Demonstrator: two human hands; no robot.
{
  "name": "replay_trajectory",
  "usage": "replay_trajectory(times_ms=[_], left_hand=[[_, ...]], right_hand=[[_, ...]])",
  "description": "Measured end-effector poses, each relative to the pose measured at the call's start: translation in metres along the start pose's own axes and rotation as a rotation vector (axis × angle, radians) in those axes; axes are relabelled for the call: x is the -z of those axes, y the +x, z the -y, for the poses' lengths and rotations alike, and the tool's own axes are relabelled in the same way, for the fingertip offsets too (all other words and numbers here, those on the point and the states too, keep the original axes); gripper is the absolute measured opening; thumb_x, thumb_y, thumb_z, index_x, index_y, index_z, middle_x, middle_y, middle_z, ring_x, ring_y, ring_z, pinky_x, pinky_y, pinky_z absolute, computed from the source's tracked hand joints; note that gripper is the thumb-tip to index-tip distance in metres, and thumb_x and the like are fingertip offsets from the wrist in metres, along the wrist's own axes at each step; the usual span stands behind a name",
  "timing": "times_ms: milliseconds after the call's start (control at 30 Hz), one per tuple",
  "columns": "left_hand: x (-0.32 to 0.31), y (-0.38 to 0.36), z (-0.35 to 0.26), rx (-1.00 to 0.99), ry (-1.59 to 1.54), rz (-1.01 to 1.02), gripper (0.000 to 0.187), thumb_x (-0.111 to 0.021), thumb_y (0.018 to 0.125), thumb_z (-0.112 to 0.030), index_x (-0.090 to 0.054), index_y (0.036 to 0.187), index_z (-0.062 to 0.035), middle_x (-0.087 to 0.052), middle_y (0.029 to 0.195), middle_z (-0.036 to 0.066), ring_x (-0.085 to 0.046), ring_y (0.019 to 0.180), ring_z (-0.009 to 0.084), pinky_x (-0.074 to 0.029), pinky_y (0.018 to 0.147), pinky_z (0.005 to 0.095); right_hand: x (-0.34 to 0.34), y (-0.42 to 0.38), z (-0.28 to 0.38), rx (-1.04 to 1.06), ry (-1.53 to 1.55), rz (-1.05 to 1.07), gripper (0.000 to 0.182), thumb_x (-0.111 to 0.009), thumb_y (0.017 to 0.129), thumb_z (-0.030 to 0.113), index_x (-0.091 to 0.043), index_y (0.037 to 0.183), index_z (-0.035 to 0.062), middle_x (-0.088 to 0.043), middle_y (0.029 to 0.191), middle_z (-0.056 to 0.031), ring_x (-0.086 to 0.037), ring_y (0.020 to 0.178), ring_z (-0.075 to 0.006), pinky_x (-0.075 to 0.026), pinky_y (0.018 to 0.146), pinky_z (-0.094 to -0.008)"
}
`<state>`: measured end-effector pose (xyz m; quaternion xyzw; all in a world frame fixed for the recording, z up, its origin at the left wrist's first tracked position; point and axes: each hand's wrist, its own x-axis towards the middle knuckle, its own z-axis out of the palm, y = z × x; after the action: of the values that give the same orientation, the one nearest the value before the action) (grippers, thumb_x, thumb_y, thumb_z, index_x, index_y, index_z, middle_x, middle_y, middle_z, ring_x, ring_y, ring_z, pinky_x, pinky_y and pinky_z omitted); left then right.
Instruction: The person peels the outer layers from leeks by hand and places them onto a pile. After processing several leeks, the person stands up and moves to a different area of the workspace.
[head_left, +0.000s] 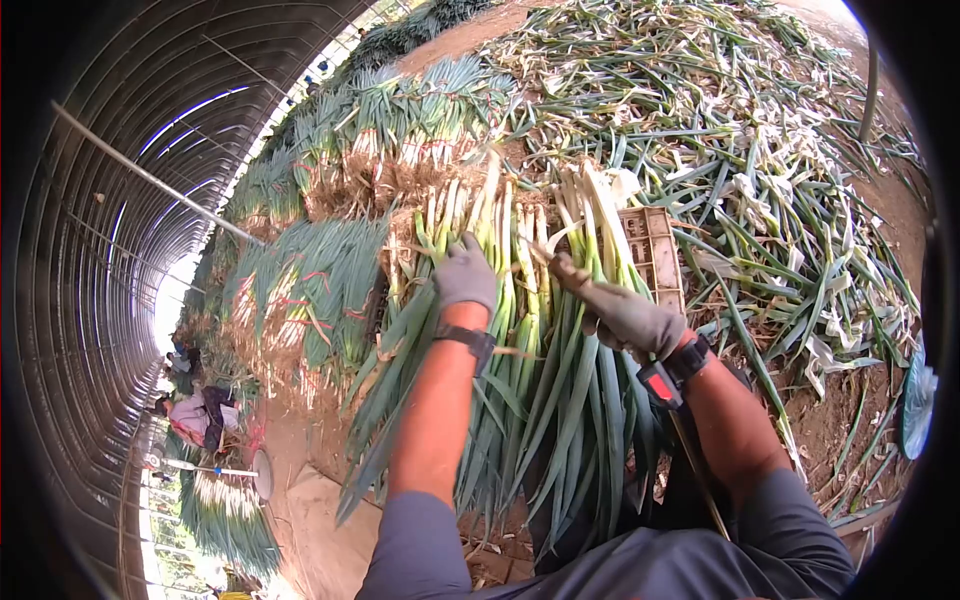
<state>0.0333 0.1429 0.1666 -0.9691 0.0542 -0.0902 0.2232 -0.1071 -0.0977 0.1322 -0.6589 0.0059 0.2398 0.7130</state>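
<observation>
A wide layer of long green onions [590, 390] lies in front of me, white stalks away from me and green leaves toward my body. My left hand [466, 272], in a grey glove, is over the stalks on the left with its fingers curled round a green onion [425, 245]. To the right, my gloved right hand [628, 313] points left across the stalks, its dirt-browned fingers pressed together. A brown dry strip shows by those fingertips; what they pinch cannot be made out. Each wrist wears a dark strap.
A brown plastic crate [655, 250] sits under the stalks at the right. Bundled green onions [400, 130] with red ties stand in rows behind and left. Loose trimmed leaves [730, 150] cover the ground at right. Another person [205, 415] sits far left beneath the arched roof.
</observation>
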Motion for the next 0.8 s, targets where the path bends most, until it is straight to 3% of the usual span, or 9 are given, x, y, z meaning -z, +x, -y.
replay_trajectory(times_ms=[67, 133, 233, 333, 500, 600, 633, 733, 800], left_hand=[[-0.051, 0.003, -0.017, -0.022, -0.067, -0.013, 0.058, -0.057, 0.098, -0.028, -0.04, 0.15, -0.0078, -0.062, 0.115, 0.019, -0.073, 0.089, 0.0284, -0.058, 0.072, 0.0394], [-0.071, -0.009, -0.03, -0.025, -0.109, 0.019, 0.06, -0.065, 0.093, -0.031, -0.043, 0.145, -0.0078, -0.058, 0.121, 0.021, -0.073, 0.089, 0.031, -0.058, 0.072, 0.04], [-0.069, -0.027, -0.038, 0.027, -0.294, 0.061, 0.072, -0.076, 0.085, -0.035, -0.043, 0.144, -0.0084, -0.054, 0.127, 0.023, -0.072, 0.093, 0.0348, -0.058, 0.076, 0.0421], [-0.068, -0.039, -0.038, 0.106, -0.38, 0.117, 0.08, -0.079, 0.082, -0.04, -0.041, 0.146, -0.0095, -0.051, 0.138, 0.027, -0.07, 0.102, 0.0379, -0.057, 0.084, 0.0445], [-0.065, -0.036, -0.029, 0.275, -0.719, 0.23, 0.073, -0.074, 0.083, -0.049, -0.052, 0.141, -0.0108, -0.063, 0.131, 0.022, -0.063, 0.119, 0.0397, -0.05, 0.1, 0.0477], [-0.058, -0.034, -0.031, 0.174, -0.582, 0.253, 0.057, -0.073, 0.085, -0.04, -0.058, 0.131, -0.0085, -0.07, 0.12, 0.02, -0.067, 0.111, 0.0384, -0.052, 0.093, 0.0491], [-0.06, -0.029, -0.036, 0.159, -0.515, 0.352, 0.08, -0.074, 0.081, -0.054, -0.051, 0.145, -0.0119, -0.066, 0.131, 0.022, -0.064, 0.119, 0.0399, -0.049, 0.1, 0.0471], [-0.085, -0.034, -0.037, 0.172, -0.73, 0.221, 0.079, -0.073, 0.081, -0.056, -0.054, 0.144, -0.0121, -0.066, 0.13, 0.023, -0.064, 0.117, 0.0413, -0.049, 0.101, 0.0461], [-0.099, -0.021, -0.022, 0.165, -0.923, 0.294, 0.072, -0.065, 0.089, -0.056, -0.06, 0.138, -0.0027, -0.067, 0.13, 0.022, -0.066, 0.117, 0.0348, -0.05, 0.099, 0.0416]], right_hand=[[-0.014, -0.006, 0.004, -0.023, -0.122, -0.01, 0.063, -0.043, 0.103, 0.06, -0.06, 0.123, 0.0028, -0.06, 0.079, -0.0041, -0.051, 0.056, -0.0069, -0.042, 0.049, -0.0256], [-0.018, 0.011, -0.023, 0.061, -0.287, 0.007, 0.066, -0.043, 0.103, 0.06, -0.062, 0.12, 0.0, -0.066, 0.085, -0.0096, -0.06, 0.066, -0.0153, -0.049, 0.06, -0.0323], [-0.026, 0.026, -0.031, 0.115, -0.514, -0.058, 0.077, -0.04, 0.101, 0.064, -0.064, 0.121, -0.0059, -0.071, 0.101, -0.0235, -0.07, 0.097, -0.0359, -0.052, 0.085, -0.0419], [-0.03, 0.034, -0.026, 0.042, -0.479, -0.036, 0.079, -0.037, 0.1, 0.065, -0.065, 0.117, -0.0068, -0.069, 0.109, -0.0301, -0.068, 0.107, -0.0426, -0.05, 0.094, -0.0438], [-0.037, 0.04, -0.027, 0.178, -0.545, -0.236, 0.069, -0.04, 0.101, 0.057, -0.064, 0.116, -0.0058, -0.068, 0.104, -0.034, -0.066, 0.105, -0.0471, -0.049, 0.092, -0.0479], [-0.035, 0.035, -0.022, 0.116, -0.597, -0.149, 0.069, -0.041, 0.1, 0.057, -0.064, 0.117, -0.0058, -0.068, 0.103, -0.0334, -0.066, 0.106, -0.0458, -0.049, 0.093, -0.0475], [-0.033, 0.034, -0.022, 0.107, -0.597, -0.118, 0.069, -0.041, 0.1, 0.058, -0.064, 0.118, -0.0051, -0.068, 0.107, -0.0328, -0.067, 0.106, -0.0453, -0.05, 0.092, -0.0468], [-0.027, 0.037, -0.028, 0.088, -0.601, -0.164, 0.07, -0.041, 0.1, 0.059, -0.064, 0.118, -0.005, -0.069, 0.108, -0.0308, -0.067, 0.104, -0.0461, -0.05, 0.091, -0.0462], [-0.017, 0.038, -0.034, 0.116, -0.474, -0.158, 0.064, -0.045, 0.102, 0.057, -0.063, 0.121, -0.0013, -0.065, 0.092, -0.0163, -0.063, 0.079, -0.0281, -0.049, 0.071, -0.0386]])
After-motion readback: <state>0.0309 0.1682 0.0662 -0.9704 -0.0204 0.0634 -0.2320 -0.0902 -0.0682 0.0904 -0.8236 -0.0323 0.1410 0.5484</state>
